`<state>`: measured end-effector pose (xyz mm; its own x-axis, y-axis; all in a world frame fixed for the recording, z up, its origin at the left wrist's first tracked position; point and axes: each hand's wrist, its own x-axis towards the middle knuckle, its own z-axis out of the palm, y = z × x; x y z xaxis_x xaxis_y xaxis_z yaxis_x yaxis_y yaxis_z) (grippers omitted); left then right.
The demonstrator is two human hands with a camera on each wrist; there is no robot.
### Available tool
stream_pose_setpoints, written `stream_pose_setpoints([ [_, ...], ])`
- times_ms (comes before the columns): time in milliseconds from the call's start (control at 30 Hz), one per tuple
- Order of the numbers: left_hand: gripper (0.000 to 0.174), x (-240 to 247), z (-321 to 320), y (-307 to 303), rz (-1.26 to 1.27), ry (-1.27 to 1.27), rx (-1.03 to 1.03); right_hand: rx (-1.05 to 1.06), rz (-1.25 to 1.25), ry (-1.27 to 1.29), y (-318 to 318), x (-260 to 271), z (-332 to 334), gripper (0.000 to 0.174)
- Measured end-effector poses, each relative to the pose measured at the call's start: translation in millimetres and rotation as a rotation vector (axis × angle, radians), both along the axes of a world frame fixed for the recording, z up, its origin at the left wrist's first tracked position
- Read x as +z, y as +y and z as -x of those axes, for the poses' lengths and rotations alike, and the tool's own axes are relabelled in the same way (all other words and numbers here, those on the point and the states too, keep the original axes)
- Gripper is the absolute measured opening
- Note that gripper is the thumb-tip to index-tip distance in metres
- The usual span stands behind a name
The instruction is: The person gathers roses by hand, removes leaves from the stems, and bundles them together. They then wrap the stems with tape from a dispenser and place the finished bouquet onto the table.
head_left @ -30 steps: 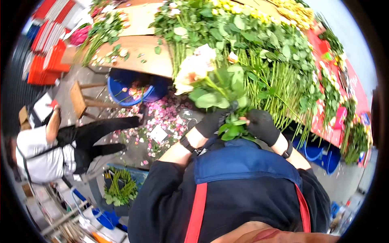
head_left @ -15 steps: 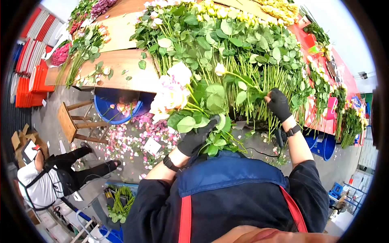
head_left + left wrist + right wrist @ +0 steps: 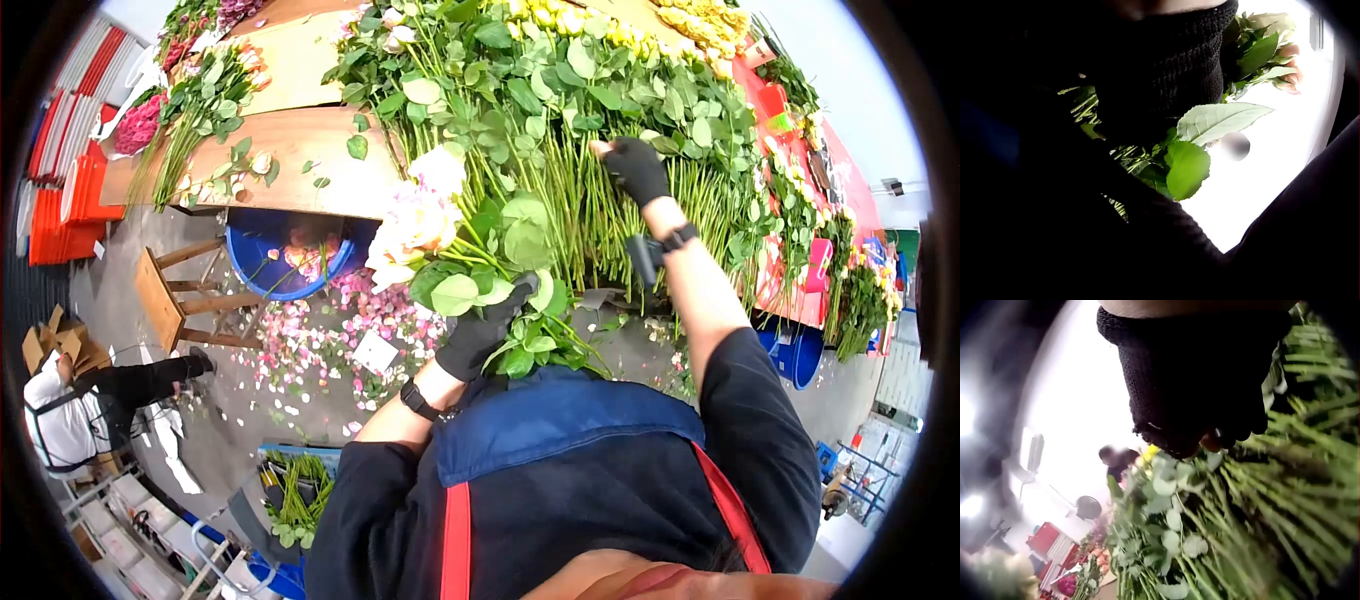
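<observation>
In the head view my left hand point(image 3: 480, 335), in a black fingerless glove, grips a bouquet close to my waist. Large pale peach roses point(image 3: 415, 225) top it, tilted to the left, with broad green leaves point(image 3: 455, 293) below them. Dark shadow hides most of that grip in the left wrist view, where a leaf point(image 3: 1188, 170) shows beside the glove. My gloved right hand point(image 3: 637, 172) is stretched forward over a thick row of cut rose stems point(image 3: 560, 215) on the table. Its fingers look bent in the right wrist view; I cannot tell whether they hold a stem.
Yellow roses point(image 3: 590, 25) line the far side of the table. A wooden tabletop point(image 3: 290, 155) lies at left, above a blue tub point(image 3: 290, 255) and a wooden stool point(image 3: 160, 300). Petals point(image 3: 310, 350) litter the floor. A person in white point(image 3: 75, 410) is at far left.
My right hand has left the bouquet and moved forward over the stems. A single pale rose lying across them has gone from view. My left hand has shifted left with the bouquet.
</observation>
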<state>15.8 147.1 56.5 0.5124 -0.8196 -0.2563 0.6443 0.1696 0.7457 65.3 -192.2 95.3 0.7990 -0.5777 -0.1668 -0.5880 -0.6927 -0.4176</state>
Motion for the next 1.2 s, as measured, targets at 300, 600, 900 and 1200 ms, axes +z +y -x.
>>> stream_pose_setpoints([
  [300,0.054,27.7,-34.9,21.4,-0.146,0.210,0.041,-0.112,-0.202,-0.505,-12.3,-93.3,-16.2,0.031],
  [600,0.060,9.1,-45.2,42.9,0.020,0.112,0.009,-0.248,0.248,-0.188,-0.5,-74.4,-22.9,0.037],
  [900,0.055,50.9,-44.9,49.1,-0.041,0.105,0.116,-0.211,0.236,-0.125,-2.1,-56.2,-16.6,0.035],
  [1200,0.067,69.4,-47.5,55.4,-0.026,0.173,0.113,-0.196,0.112,-0.334,-56.4,-89.2,0.2,0.027],
])
